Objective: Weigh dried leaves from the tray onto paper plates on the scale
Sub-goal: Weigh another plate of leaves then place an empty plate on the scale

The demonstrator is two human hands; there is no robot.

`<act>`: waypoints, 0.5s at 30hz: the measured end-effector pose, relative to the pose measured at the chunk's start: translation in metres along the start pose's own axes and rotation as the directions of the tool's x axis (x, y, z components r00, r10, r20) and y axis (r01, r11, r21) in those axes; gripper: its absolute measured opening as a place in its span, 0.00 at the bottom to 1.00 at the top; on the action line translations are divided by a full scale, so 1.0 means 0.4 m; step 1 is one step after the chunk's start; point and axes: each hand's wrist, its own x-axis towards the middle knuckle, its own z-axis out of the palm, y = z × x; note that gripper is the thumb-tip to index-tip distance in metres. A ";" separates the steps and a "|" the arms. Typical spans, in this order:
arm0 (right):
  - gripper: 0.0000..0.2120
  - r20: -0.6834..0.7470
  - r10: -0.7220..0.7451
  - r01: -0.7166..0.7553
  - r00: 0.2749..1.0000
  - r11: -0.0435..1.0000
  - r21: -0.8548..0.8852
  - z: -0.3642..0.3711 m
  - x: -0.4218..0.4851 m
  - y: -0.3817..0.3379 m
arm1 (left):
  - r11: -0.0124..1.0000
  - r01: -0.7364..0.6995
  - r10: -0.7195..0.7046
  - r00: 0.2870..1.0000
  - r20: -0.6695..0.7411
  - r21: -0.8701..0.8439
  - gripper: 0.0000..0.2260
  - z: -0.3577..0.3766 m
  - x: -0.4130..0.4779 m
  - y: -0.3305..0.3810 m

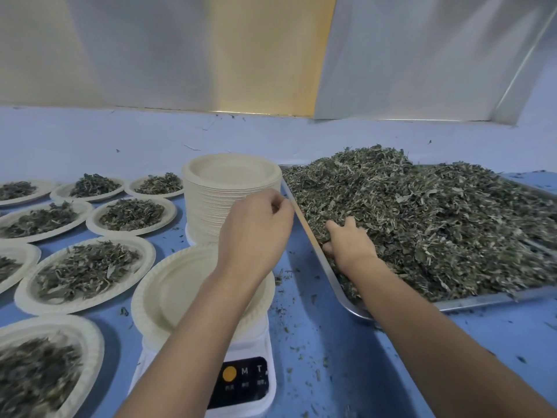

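The grip of the right hand [351, 245] is sinking into the dried leaves [437, 224] at the near left corner of the metal tray [482, 301]. Its fingertips are buried, so whether they are closing on a handful cannot be told. The left hand [256, 227] is hovering with curled fingers between the stack of paper plates [211, 212] and the tray's rim. Whether that grip is pinching anything is too small to make out.

Judging by the layout, the work is well under way but far from finished. At least nine filled plates [87, 267] are lying on the blue counter [331, 342] to the left. An empty paper plate [180, 291] is sitting on the scale [241, 384], waiting for its portion. The tray is holding a large heap, and the stack of spare plates is standing tall.

The left forearm is covering the scale's readout, leaving only its buttons showing. Several filled plates are running off the left and bottom edges, so the full count is unknown. The tray's far right end is cut off as well.
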 end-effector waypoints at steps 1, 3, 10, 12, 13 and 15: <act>0.11 -0.027 0.005 -0.003 1.000 0.999 0.044 -0.003 0.001 0.008 | 0.992 0.062 -0.063 0.998 -0.005 -0.105 0.10 0.007 0.000 0.006; 0.12 -0.083 0.031 -0.015 0.996 0.983 0.184 -0.009 0.004 0.027 | 0.940 0.192 -0.187 0.981 0.043 -0.282 0.11 0.022 -0.002 0.016; 0.22 -0.080 0.234 -0.082 0.969 0.609 0.789 -0.032 0.015 0.077 | 0.447 0.648 -0.509 0.751 0.420 -0.617 0.08 0.133 0.026 0.047; 0.24 -0.019 0.276 -0.099 0.961 0.406 0.909 -0.041 0.012 0.076 | 0.334 0.685 -0.527 0.705 0.474 -0.647 0.09 0.167 0.028 0.051; 0.25 0.031 0.290 -0.122 0.957 0.299 0.946 -0.047 0.010 0.075 | 0.305 0.690 -0.529 0.696 0.485 -0.657 0.13 0.181 0.028 0.051; 0.25 0.127 0.295 -0.173 0.947 0.134 0.976 -0.059 0.001 0.072 | 0.261 0.688 -0.530 0.688 0.496 -0.677 0.19 0.198 0.025 0.055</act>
